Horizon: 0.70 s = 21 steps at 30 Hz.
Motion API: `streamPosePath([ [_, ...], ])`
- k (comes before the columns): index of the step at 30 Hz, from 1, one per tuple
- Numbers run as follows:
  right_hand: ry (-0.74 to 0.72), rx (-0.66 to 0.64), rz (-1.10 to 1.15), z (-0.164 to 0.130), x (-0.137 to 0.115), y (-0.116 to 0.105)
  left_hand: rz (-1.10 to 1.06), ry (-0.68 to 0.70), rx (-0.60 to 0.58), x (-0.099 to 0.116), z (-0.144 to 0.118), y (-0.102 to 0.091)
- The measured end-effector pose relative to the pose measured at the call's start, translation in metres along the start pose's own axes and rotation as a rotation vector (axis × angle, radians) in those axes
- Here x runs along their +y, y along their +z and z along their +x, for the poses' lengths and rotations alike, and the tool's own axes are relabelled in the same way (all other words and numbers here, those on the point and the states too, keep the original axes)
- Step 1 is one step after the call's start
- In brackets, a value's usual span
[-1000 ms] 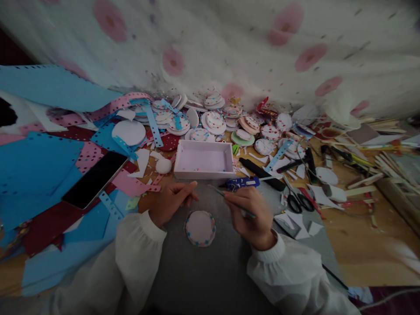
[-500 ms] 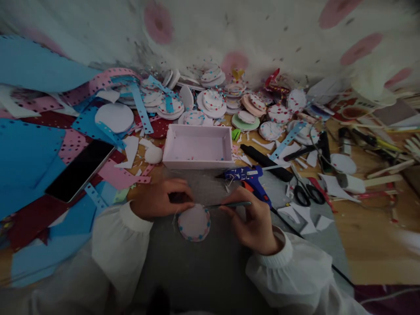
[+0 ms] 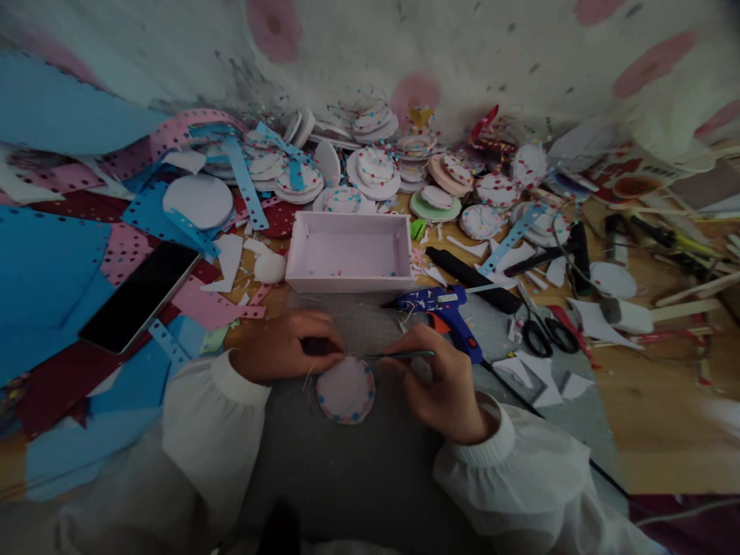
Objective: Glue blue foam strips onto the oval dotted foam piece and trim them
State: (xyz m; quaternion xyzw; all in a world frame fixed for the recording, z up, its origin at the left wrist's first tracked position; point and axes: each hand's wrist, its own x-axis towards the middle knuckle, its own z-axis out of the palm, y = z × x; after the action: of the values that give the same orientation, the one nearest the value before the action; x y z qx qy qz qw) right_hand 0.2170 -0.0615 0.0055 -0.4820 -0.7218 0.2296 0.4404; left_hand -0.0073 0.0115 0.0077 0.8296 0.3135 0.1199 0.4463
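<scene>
A round white disc lies on the grey mat, its rim set with small blue and pink beads. My left hand is closed, thumb and forefinger pinched at the disc's top left edge. A fine pale strand hangs beside those fingers. Pinched in my right hand is a slim dark tool that looks like tweezers, its tip pointing left to the disc's upper rim. What lies right at that tip is too small to make out.
Beyond my hands stands a pink box with a few beads inside. A blue glue gun, scissors and a black sheath-like strip lie to the right. A phone rests on coloured sheets. Beaded discs are piled along the wall.
The view has shifted slightly. The tweezers-like tool has edged left, closer to the disc's upper rim. Both hands keep their pinch, and the disc stays beneath the left fingertips.
</scene>
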Motion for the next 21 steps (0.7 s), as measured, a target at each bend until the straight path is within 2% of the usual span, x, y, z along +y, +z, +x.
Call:
streamPosePath([
  [21, 0.023, 0.033, 0.022, -0.0026, 0.0020, 0.0018, -0.004, 0.069, 0.014, -0.0056, -0.0006, 0.0013],
])
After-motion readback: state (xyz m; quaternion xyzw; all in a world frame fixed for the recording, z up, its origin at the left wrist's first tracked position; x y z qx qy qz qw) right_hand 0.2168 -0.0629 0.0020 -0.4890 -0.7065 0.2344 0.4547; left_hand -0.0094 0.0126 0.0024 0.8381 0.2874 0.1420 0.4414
